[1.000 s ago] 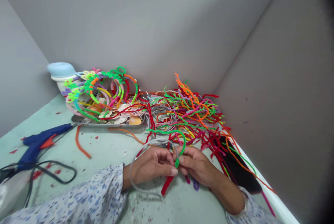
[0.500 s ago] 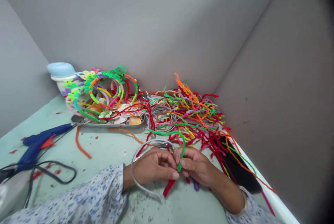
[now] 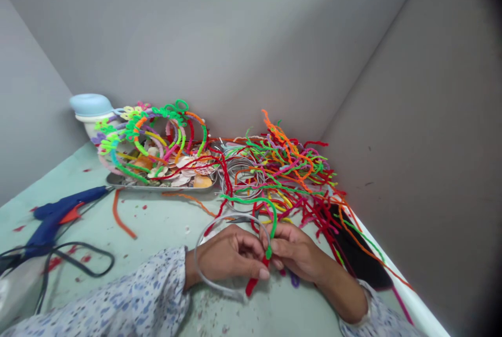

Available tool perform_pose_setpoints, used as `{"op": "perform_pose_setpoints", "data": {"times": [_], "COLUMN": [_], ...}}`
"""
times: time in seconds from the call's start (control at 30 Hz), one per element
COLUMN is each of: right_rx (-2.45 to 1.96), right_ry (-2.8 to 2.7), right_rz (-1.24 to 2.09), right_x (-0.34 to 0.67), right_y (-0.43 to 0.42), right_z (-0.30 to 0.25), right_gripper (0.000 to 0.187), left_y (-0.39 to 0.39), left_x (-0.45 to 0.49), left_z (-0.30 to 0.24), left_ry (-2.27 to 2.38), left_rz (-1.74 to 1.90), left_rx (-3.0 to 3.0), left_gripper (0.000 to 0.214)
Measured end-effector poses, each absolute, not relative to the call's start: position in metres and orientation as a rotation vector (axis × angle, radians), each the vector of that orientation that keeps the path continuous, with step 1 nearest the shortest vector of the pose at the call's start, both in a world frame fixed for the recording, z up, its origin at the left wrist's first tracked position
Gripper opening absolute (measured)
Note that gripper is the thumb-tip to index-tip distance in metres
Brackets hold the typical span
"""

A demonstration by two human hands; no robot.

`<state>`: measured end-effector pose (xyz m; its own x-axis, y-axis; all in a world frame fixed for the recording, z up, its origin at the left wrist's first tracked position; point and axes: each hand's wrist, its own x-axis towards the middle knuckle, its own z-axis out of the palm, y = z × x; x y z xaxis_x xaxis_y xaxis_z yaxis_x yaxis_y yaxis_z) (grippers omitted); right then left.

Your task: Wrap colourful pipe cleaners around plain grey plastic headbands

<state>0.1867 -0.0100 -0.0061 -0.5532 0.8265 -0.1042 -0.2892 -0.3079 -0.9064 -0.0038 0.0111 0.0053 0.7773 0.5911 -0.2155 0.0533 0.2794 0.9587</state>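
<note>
So since half a second back, the left hand (image 3: 231, 254)'s thumb has slid down a little, and more of the red stem (image 3: 252, 287) shows just under the green stem (image 3: 275, 216)'s knobby tip. Both hands are close together: left clamped on the red stem, right hand (image 3: 298, 251) pinching the green one by that tip, where it meets the wire hoop (image 3: 220, 288). The hoop's in front of the tray (image 3: 157, 187), off toward its right end, curving round the left hand. Shells (image 3: 203, 182) sit in the tray, fuzzy hoops (image 3: 146, 129) piled on its left half. Right of the tray is a messy stem pile (image 3: 292, 164); left of it on the tabletop (image 3: 164, 227), a blue glue gun (image 3: 58, 209).
</note>
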Motion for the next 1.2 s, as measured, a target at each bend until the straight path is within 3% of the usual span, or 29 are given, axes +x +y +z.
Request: {"op": "perform_pose_setpoints", "data": {"times": [0.4,0.8,1.2], "right_rx": [-0.738,-1.058,-1.111], "right_ry": [-1.285,-1.253,-1.281], "right_rz": [1.964,1.426,1.263], "right_x": [0.19,0.171,0.172], "right_y": [-0.01,-0.013,-0.011], "right_z": [-0.01,0.003,-0.005], "right_gripper": [0.038,0.032,0.024], "left_y": [0.01,0.014,0.007], "left_x": [-0.004,0.002,0.009], "left_z": [0.005,-0.007,0.019], "left_ry": [0.588,0.789,0.918], "left_rz": [0.342,0.702,0.673], "left_rx": [1.25,1.217,1.275], "left_gripper": [0.023,0.029,0.033]}}
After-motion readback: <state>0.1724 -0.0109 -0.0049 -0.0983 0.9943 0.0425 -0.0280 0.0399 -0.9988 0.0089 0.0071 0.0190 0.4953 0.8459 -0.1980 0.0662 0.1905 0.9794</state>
